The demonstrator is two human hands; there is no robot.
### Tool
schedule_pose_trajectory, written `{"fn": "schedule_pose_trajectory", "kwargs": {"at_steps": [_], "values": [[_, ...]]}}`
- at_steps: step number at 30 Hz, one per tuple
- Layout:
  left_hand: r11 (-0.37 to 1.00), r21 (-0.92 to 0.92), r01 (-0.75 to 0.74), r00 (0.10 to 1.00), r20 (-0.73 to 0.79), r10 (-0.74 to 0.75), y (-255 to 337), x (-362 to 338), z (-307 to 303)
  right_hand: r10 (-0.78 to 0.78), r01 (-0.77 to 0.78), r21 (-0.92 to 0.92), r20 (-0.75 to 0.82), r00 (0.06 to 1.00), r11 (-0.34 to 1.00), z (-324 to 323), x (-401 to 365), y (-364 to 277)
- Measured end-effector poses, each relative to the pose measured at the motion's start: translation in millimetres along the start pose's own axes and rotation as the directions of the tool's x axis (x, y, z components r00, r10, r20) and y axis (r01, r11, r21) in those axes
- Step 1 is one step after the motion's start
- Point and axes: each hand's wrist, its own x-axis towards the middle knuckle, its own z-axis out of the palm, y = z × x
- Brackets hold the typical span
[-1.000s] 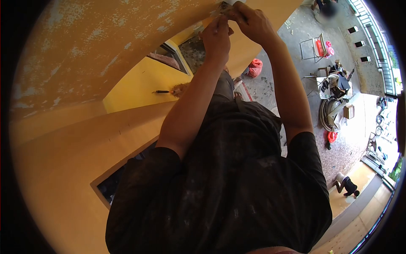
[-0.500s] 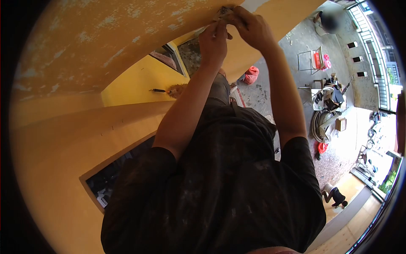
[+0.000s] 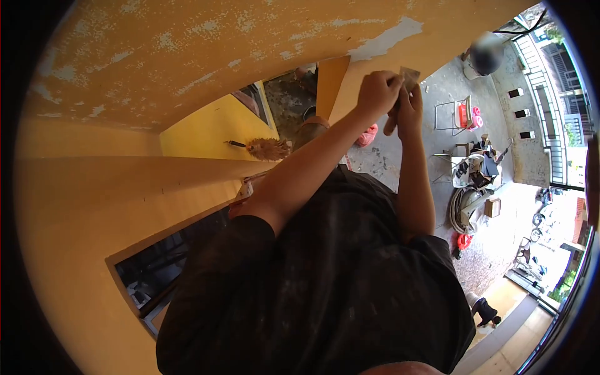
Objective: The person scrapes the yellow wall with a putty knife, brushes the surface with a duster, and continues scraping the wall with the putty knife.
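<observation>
Both of my hands are together in front of me, out past my dark shirt. A putty knife [image 3: 409,76] with a flat metal blade and a brownish handle is between them. My right hand [image 3: 410,115] is closed around it near the base of the blade, and the handle end sticks out below. My left hand [image 3: 377,95] is closed, its fingers curled against the blade's side; its exact grip is partly hidden. Beyond the hands, an orange wall [image 3: 300,31] has scuffed pale spots and a smooth whitish patch [image 3: 390,39].
A feather duster [image 3: 267,149] hangs by the yellow wall at left. A red plastic bag [image 3: 367,135] lies on the floor below. At right stand a folding chair [image 3: 451,117], a coiled hose [image 3: 461,209] and a cardboard box [image 3: 492,207]. Two other people are farther off.
Both hands have moved right and down in the view, away from the wall, with the putty knife. The whitish wall patch and the blade now show more plainly.
</observation>
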Motion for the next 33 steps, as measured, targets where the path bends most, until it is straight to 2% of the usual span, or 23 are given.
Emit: {"fn": "schedule_pose_trajectory", "kwargs": {"at_steps": [2,4,5,6,7,8,9,10,11,12,13,14,15,17,19,21,22,24,25,27,30,31,33], "values": [[0.998,-0.014,0.055,0.996,0.074,-0.054,-10,2,26,0.042,-0.044,-0.059,-0.043,0.998,0.997,-25,-12,-7],[0.974,-0.144,0.176,0.975,0.164,-0.152,-25,8,53,0.208,-0.210,-0.077,-0.026,0.978,0.975,-68,-29,-4],[0.891,-0.211,0.402,0.907,0.227,-0.355,-24,11,57,0.258,-0.265,-0.192,-0.061,0.964,0.945,-79,-37,-7],[0.889,-0.214,0.404,0.906,0.228,-0.357,-35,13,66,0.305,-0.321,-0.301,-0.103,0.947,0.898,-88,-46,-9],[0.928,-0.169,0.333,0.942,0.104,-0.319,-56,16,79,0.306,-0.323,-0.304,-0.104,0.947,0.896,-100,-54,-3],[0.958,-0.116,0.264,0.963,-0.021,-0.268,-66,18,89,0.194,-0.264,-0.638,-0.179,0.964,0.723,-115,-62,10],[0.956,-0.122,0.267,0.962,-0.022,-0.272,-63,14,94,0.063,-0.212,-0.877,-0.205,0.977,0.431,-121,-69,11],[0.946,-0.075,0.316,0.948,0.074,-0.311,-60,8,99,0.063,-0.212,-0.880,-0.205,0.977,0.426,-129,-75,8],[0.933,-0.022,0.359,0.921,0.167,-0.351,-57,0,104,0.245,-0.326,-0.781,-0.227,0.943,0.532,-136,-80,6],[0.932,-0.024,0.361,0.921,0.167,-0.353,-55,-13,112,0.421,-0.448,-0.661,-0.215,0.881,0.602,-139,-85,2],[0.970,0.008,0.244,0.931,0.277,-0.237,-52,-27,120,0.422,-0.447,-0.663,-0.213,0.881,0.600,-140,-90,1],[0.993,0.027,0.118,0.915,0.384,-0.119,-52,-34,125,0.472,-0.461,-0.540,-0.129,0.872,0.704,-140,-93,0],[0.993,0.027,0.117,0.917,0.380,-0.119,-51,-33,123,0.505,-0.476,-0.399,-0.037,0.862,0.784,-137,-93,-2],[0.994,-0.038,0.106,0.833,0.549,-0.068,-52,-38,117,0.517,-0.478,-0.434,-0.031,0.855,0.764,-135,-96,-8],[0.994,0.032,0.106,0.871,0.480,-0.108,-67,-33,111,0.528,-0.481,-0.462,-0.033,0.849,0.745,-129,-99,-15],[0.978,0.093,0.189,0.945,0.254,-0.206,-80,-24,97,0.511,-0.519,-0.240,-0.102,0.854,0.820,-122,-100,-17],[0.962,0.071,0.263,0.957,0.103,-0.270,-83,-20,87,0.511,-0.521,-0.238,-0.106,0.853,0.820,-116,-98,-18],[0.963,0.070,0.260,0.965,0.014,-0.262,-89,-19,66,0.372,-0.423,-0.247,-0.229,0.900,0.872,-104,-92,-20],[0.963,0.068,0.261,0.965,0.017,-0.263,-82,-20,53,0.372,-0.425,-0.247,-0.233,0.899,0.871,-97,-87,-20],[0.847,-0.169,0.504,0.853,0.253,-0.457,-47,-26,21,0.240,-0.279,-0.204,-0.199,0.950,0.938,-80,-76,-17],[0.756,-0.305,0.579,0.804,0.368,-0.468,-14,-35,-8,0.248,-0.262,-0.211,-0.089,0.965,0.942,-46,-53,-23],[0.754,-0.301,0.584,0.798,0.380,-0.467,-7,-35,-13,0.202,-0.226,-0.250,-0.118,0.972,0.941,-27,-47,-30],[0.640,-0.523,0.562,0.826,0.382,-0.414,4,-32,-21,0.025,-0.075,-0.411,-0.127,0.992,0.909,8,-31,-43]]}}
